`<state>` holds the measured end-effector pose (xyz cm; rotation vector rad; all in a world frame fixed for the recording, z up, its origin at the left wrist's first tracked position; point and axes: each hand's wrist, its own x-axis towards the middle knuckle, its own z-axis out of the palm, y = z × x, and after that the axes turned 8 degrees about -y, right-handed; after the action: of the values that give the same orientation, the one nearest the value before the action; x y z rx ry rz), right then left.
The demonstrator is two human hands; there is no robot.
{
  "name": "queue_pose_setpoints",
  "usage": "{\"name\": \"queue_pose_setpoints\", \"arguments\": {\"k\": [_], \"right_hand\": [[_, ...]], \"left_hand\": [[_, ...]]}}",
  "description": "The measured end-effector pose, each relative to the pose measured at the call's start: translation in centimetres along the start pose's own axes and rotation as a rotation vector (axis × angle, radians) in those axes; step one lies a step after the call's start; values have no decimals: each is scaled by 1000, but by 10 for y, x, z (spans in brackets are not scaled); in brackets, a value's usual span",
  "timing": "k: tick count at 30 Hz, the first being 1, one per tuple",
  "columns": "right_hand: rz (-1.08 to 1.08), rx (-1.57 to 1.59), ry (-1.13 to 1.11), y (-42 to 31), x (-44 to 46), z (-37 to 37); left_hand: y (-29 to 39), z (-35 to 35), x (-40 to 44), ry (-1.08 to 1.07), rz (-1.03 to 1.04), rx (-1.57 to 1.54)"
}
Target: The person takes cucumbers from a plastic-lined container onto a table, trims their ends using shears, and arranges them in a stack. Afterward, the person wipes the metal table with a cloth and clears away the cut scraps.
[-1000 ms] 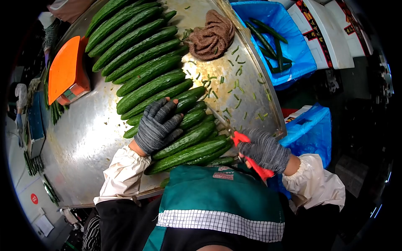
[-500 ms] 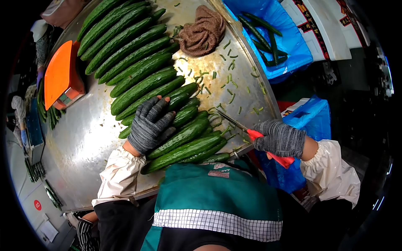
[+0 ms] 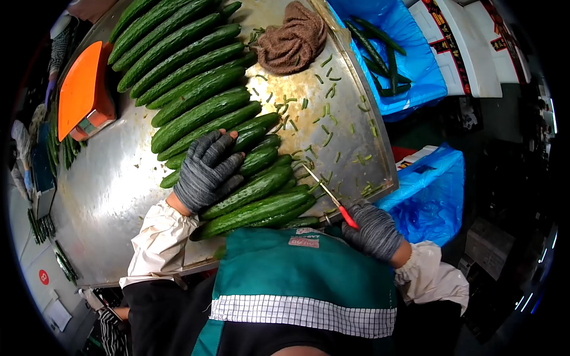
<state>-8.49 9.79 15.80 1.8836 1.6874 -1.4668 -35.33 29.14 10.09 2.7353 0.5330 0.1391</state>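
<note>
A long row of green cucumbers [image 3: 199, 113] lies side by side on the metal table. My left hand [image 3: 209, 169], in a grey knit glove with bare fingertips, rests flat across several of them, fingers outstretched. In a matching glove, my right hand [image 3: 374, 232] grips red-handled scissors [image 3: 346, 217] near the table's front edge. The blades point up and left, towards the stem ends of the nearest cucumbers, and look nearly closed. Whether the tips touch a stem I cannot tell. Cut stem pieces [image 3: 326, 139] are scattered just beyond the blades.
A brown cloth [image 3: 292, 38] lies crumpled at the back. An orange scale [image 3: 83, 89] stands at the left. To the right are a blue-lined crate [image 3: 424, 71] holding several cucumbers and another blue-lined container [image 3: 454, 196]. White boxes [image 3: 475, 47] stand behind.
My right hand has moved left and closer to my apron with the scissors, whose blades have swung more upright. My left hand stays on the cucumbers. The camera view has shifted slightly.
</note>
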Motion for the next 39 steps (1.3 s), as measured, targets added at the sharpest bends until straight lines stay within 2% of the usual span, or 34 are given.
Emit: {"name": "queue_pose_setpoints", "arguments": {"k": [1, 5, 8, 16, 19, 26, 32, 37, 39], "right_hand": [[-14, -14, 59, 2, 3, 7], [30, 32, 37, -3, 13, 23], [33, 44, 99, -3, 22, 35], [115, 136, -63, -15, 37, 30], [77, 129, 10, -9, 44, 43], [97, 160, -46, -10, 47, 44], [104, 191, 35, -14, 45, 45], [47, 244, 222, -15, 33, 48], [40, 233, 233, -11, 18, 46]], "left_hand": [[0, 1, 0, 6, -2, 3], [2, 1, 0, -5, -9, 16], [2, 1, 1, -16, -9, 22], [2, 3, 0, -14, -18, 28], [2, 3, 0, -13, -17, 24], [2, 0, 0, -44, -26, -13], [4, 0, 1, -26, 1, -20], [6, -2, 0, -11, 1, 10], [12, -5, -1, 13, 7, 27]]}}
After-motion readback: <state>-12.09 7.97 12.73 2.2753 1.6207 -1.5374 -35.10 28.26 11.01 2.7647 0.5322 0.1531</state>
